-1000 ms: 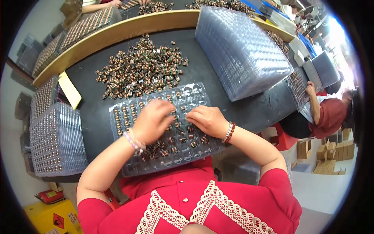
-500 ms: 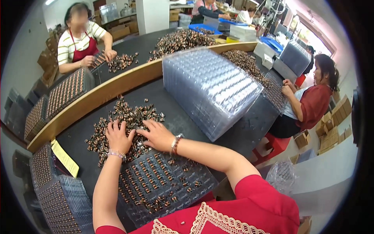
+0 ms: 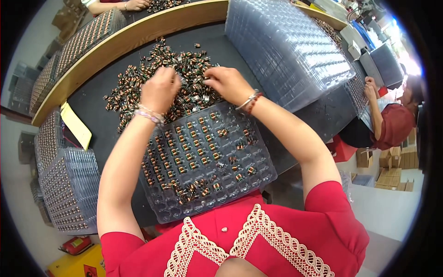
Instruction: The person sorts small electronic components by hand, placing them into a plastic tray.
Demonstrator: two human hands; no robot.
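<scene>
Red lace-trimmed top, beaded bracelets on both wrists.

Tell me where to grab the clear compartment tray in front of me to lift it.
Probably grip the clear tray by its bare near rim, coming from the body side with both hands: it lies flat, looks thin, and its far edge sits against the pile of small coils.

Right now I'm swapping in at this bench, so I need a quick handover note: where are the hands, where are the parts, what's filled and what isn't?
Left hand: in the pile of small copper-wound coils on the dark table, fingers curled; whether it holds any is hidden.
Right hand: at the pile's near edge, fingertips pinching among the coils; grip contents unclear.
Clear plastic tray: directly before the body, touching the pile's near side.
Done: many middle pockets hold a coil; a few lie loose or crooked.
Left: near-row and right-side pockets empty; large pile remains.
Stack of empty trays at right; filled trays at left.
</scene>
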